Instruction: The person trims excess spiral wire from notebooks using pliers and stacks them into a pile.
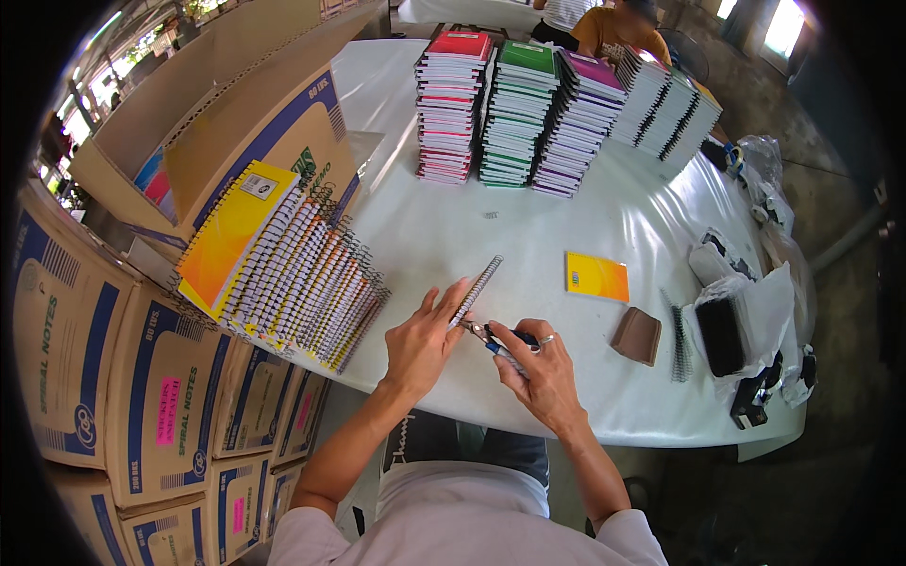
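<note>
White desk with glossy plastic cover; far side has stacks of spiral notebooks, left a slanted yellow-cover notebook pile and cardboard boxes. Right: orange booklet, brown pad. Left hand fingers closed on metal spiral coil, near desk edge, centre. Right hand grips blue-handled pliers at coil's near end.

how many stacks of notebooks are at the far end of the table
4: a red-topped stack, a green-topped stack, a purple-topped stack, and a leaning black-spined stack at the far right. Others may be hidden behind them.
</note>
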`<state>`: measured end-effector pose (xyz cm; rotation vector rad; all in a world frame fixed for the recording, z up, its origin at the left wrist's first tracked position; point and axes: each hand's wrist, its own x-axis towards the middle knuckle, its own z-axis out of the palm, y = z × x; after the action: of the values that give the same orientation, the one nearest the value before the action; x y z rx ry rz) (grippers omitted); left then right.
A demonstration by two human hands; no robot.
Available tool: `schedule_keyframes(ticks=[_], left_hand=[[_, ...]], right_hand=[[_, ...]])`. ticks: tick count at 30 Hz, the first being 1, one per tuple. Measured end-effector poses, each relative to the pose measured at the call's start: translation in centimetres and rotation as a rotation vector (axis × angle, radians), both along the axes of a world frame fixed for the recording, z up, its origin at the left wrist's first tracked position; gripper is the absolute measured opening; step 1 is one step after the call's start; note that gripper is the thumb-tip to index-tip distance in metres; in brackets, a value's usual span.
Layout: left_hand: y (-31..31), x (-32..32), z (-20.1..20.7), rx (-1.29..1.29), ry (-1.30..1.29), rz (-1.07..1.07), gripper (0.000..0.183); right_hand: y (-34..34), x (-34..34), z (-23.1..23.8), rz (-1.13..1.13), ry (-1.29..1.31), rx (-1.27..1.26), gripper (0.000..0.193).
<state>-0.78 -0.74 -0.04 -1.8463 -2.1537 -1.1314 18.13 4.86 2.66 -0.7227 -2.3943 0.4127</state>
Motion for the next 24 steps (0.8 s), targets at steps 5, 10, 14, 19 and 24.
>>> schedule_keyframes(ticks=[5, 10, 14, 19, 24], left_hand=[[-0.2, 0.0, 1.0, -0.016, 0.031, 0.015, 0.054], [-0.4, -0.1, 1.5, -0.021, 0.056, 0.015, 0.058], [-1.8, -0.3, 3.6, -0.013, 0.172, 0.015, 0.058], [-5.6, -2.4, 12.2, 0.108, 0.288, -0.139, 0.058], [-8.2, -5.7, 16.5, 0.296, -0.189, -0.464, 0.053]], right_hand=[[0.1, -0.1, 0.3, 0.001, 0.046, 0.02, 0.043], [0.0, -0.2, 2.1, 0.085, 0.028, -0.721, 0.034], [3.3, 0.7, 3.5, 0.365, 0.097, -1.339, 0.03], [8.1, 2.9, -0.1, 0.204, 0.062, -0.822, 0.031], [10.2, 1.3, -3.2, 0.005, -0.076, 0.283, 0.045]])
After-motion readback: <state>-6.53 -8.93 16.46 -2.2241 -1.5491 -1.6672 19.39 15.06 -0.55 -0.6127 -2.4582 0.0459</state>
